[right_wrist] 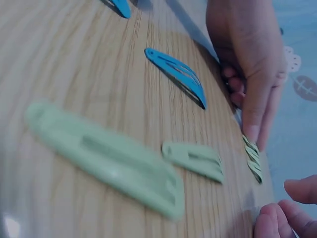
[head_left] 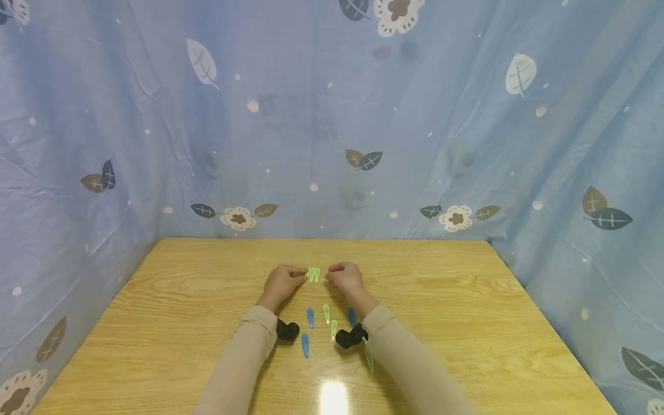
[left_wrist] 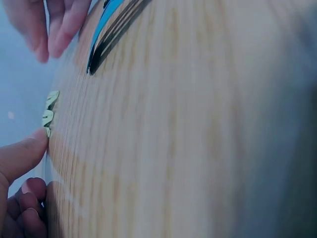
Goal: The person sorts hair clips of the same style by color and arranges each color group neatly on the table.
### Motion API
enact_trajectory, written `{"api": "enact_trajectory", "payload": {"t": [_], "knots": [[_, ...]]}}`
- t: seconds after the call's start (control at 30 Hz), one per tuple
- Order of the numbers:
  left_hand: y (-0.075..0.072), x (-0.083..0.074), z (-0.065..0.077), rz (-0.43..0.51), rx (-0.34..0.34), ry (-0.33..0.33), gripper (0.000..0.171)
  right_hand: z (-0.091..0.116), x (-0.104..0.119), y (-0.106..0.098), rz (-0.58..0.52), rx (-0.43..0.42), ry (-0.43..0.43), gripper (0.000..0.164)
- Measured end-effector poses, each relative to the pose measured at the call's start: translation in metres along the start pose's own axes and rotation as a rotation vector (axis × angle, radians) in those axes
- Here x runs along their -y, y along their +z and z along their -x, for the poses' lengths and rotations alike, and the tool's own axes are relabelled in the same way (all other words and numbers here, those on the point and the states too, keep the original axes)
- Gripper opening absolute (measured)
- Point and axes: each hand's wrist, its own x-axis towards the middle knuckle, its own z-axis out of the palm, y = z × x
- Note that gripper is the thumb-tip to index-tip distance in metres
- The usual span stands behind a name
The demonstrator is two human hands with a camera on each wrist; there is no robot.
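Toward the far side of the table, light green snap hair clips (head_left: 313, 275) stand side by side in a short row. My left hand (head_left: 282, 283) pinches the leftmost clip between thumb and index finger; in the left wrist view the thumb (left_wrist: 22, 157) meets the row's near end. Just right of the row is my right hand (head_left: 346, 278), apart from the clips, with a gap between its thumb (right_wrist: 301, 189) and fingers and nothing held.
Between the forearms lie loose blue hair clips (head_left: 310, 318) and green hair clips (head_left: 334, 331), one green clip (head_left: 369, 361) partly beside the right sleeve. Black wrist cameras (head_left: 287, 330) hang under both wrists. A blue patterned curtain (head_left: 321, 115) borders the wooden table (head_left: 181, 323).
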Motion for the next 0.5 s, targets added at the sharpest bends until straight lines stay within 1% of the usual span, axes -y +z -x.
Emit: {"api": "enact_trajectory", "payload": {"t": [0.13,0.27,0.5], "knots": [[0.000,0.001,0.000,0.003,0.002,-0.001,0.024,0.006,-0.003,-0.015,-0.008,0.057,-0.036,0.029],[0.002,0.002,0.000,0.010,0.004,0.001,0.023,0.014,-0.010,-0.030,-0.015,0.099,-0.082,0.031],[-0.001,0.000,0.001,0.006,-0.001,0.021,0.024,0.032,-0.023,-0.050,-0.054,0.164,-0.111,0.032]]}}
